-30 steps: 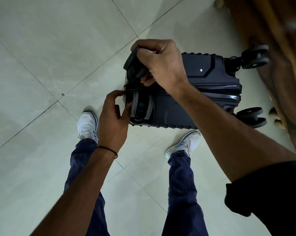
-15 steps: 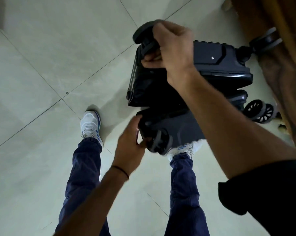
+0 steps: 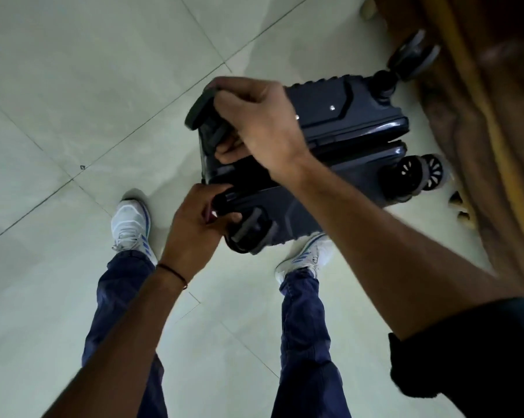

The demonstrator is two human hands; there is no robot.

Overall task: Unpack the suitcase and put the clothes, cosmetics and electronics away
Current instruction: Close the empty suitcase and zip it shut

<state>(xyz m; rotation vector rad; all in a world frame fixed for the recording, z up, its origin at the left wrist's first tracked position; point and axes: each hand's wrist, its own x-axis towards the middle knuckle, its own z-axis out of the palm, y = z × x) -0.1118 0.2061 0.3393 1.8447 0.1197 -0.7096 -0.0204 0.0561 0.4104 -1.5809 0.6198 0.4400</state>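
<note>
Suitcase (image 3: 345, 122) sits ahead of the feet over the floor (image 3: 73, 86), wheeled base turned up toward the camera, with wooden furniture (image 3: 481, 131) just to its right and the two right-side wheels (image 3: 417, 176) close against it. Right hand (image 3: 260, 122) grips the far-left corner; left hand (image 3: 191, 224) grips the near-left corner, beside a wheel (image 3: 251, 233). Left shoe (image 3: 131, 224) stands left of the case, apart; right shoe (image 3: 312, 257) is partly under its near edge.

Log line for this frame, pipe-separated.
suitcase: halves ajar | left hand: grips lower half | right hand: grips upper wheel
</note>
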